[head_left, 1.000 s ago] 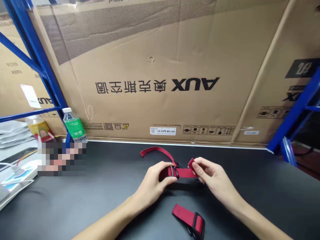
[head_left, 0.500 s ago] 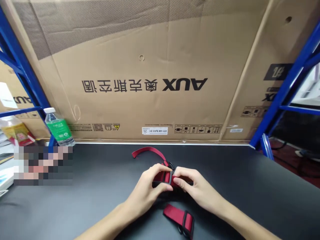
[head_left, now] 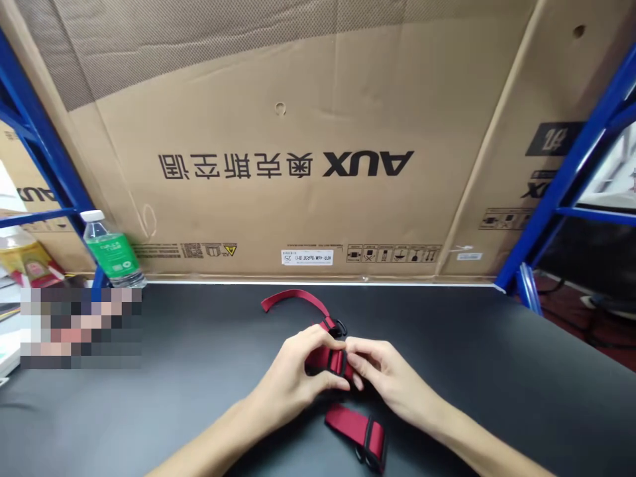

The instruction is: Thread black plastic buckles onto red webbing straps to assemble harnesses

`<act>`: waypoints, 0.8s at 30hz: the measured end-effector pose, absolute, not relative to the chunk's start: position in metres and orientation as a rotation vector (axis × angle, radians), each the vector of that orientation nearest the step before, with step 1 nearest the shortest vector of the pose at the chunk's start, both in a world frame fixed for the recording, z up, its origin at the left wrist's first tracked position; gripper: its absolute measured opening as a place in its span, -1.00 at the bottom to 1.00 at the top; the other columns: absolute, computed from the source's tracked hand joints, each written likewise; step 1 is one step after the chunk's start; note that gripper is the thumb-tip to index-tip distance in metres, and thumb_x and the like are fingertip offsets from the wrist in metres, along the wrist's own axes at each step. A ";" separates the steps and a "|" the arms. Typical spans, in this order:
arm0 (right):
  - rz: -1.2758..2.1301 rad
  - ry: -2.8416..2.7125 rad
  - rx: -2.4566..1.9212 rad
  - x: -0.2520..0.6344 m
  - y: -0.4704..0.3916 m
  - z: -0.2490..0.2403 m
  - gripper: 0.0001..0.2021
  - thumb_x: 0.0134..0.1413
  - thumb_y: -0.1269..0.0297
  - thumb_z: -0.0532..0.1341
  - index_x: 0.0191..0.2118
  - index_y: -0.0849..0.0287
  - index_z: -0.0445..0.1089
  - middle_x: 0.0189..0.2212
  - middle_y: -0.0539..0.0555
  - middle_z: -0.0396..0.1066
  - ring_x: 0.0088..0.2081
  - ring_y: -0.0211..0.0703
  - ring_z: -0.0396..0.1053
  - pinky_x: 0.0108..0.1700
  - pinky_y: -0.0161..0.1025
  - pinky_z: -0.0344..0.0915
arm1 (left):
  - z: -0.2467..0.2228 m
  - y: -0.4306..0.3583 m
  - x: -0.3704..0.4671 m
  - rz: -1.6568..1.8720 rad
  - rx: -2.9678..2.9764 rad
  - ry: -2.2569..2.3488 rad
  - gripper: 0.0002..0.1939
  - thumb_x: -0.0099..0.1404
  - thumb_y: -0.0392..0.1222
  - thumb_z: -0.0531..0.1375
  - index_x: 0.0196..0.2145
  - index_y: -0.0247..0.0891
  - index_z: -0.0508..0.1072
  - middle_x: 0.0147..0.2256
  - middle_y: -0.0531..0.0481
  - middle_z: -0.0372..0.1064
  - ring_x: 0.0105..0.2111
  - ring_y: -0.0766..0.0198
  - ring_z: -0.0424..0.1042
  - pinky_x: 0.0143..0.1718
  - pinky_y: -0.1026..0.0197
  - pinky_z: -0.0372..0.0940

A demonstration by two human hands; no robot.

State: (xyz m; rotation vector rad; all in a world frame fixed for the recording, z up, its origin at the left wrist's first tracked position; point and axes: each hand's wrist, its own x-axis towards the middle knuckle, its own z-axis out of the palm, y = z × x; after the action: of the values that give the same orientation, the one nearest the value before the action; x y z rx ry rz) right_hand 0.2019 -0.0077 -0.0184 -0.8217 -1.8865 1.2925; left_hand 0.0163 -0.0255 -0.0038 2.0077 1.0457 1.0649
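Note:
A red webbing strap (head_left: 318, 358) with a black slide buckle (head_left: 338, 362) is held between both hands above the dark table. My left hand (head_left: 298, 368) grips the buckle by its upper and lower edges, thumb below and forefinger on top. At the buckle's right side, my right hand (head_left: 385, 371) pinches the red webbing; its fingertips hide the end of it. Behind the hands a thin red strap tail (head_left: 298, 294) curves left from a black ring (head_left: 340, 328). Nearer to me lies another red strap piece (head_left: 348, 424) with a black buckle (head_left: 371, 442).
A large cardboard box (head_left: 298, 212) stands along the table's back edge. Blue metal posts (head_left: 561, 172) rise at both sides. A bottle with a green label (head_left: 113, 252) is at the back left, beside a yellow-and-red labelled container (head_left: 30, 258). A pixelated patch covers the left edge.
My right fingers have shifted slightly and now press close to the buckle's right edge, with less red webbing showing there. The buckle has tilted a little. The near strap piece lies still.

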 end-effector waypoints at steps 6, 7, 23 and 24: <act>1.304 -1.765 -0.841 0.198 -0.014 -0.017 -0.61 0.19 -0.16 0.13 -0.22 0.12 0.28 -0.44 -0.02 0.33 -0.45 -0.22 0.32 -0.33 -0.26 0.32 | -0.007 -0.027 0.017 1.060 2.079 1.100 -0.83 0.14 -0.26 0.35 -0.31 -0.23 0.44 -0.33 0.06 0.40 -0.34 0.25 0.36 -0.24 0.23 0.27; 1.243 -1.772 -0.854 0.199 -0.015 -0.015 -0.64 0.22 -0.11 0.12 -0.19 0.11 0.27 -0.40 -0.01 0.35 -0.42 -0.21 0.34 -0.32 -0.26 0.33 | -0.009 -0.027 0.017 1.072 2.107 1.123 -0.83 0.14 -0.28 0.35 -0.31 -0.23 0.43 -0.33 0.06 0.40 -0.34 0.24 0.36 -0.24 0.23 0.27; 0.577 -2.082 -0.910 0.208 -0.016 -0.007 -0.79 0.23 0.28 0.08 -0.46 0.11 0.22 -0.20 0.10 0.37 -0.24 -0.13 0.40 -0.20 -0.24 0.34 | -0.016 -0.028 0.020 0.917 2.588 1.378 -0.76 0.12 -0.42 0.20 -0.25 -0.21 0.35 -0.28 -0.02 0.46 -0.29 0.13 0.42 -0.21 0.16 0.30; 0.550 -2.046 -0.919 0.210 -0.015 -0.006 -0.80 0.21 0.28 0.10 -0.46 0.10 0.23 -0.21 0.10 0.38 -0.23 -0.10 0.40 -0.20 -0.23 0.35 | -0.015 -0.027 0.019 0.909 2.569 1.409 -0.78 0.13 -0.41 0.20 -0.26 -0.21 0.35 -0.28 -0.02 0.45 -0.29 0.13 0.42 -0.21 0.15 0.30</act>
State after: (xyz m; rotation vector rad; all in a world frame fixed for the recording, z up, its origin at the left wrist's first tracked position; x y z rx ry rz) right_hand 0.2101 -0.0146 -0.0057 -0.9190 -2.0460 0.5497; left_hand 0.0187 -0.0271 -0.0150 2.5687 1.4094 0.9090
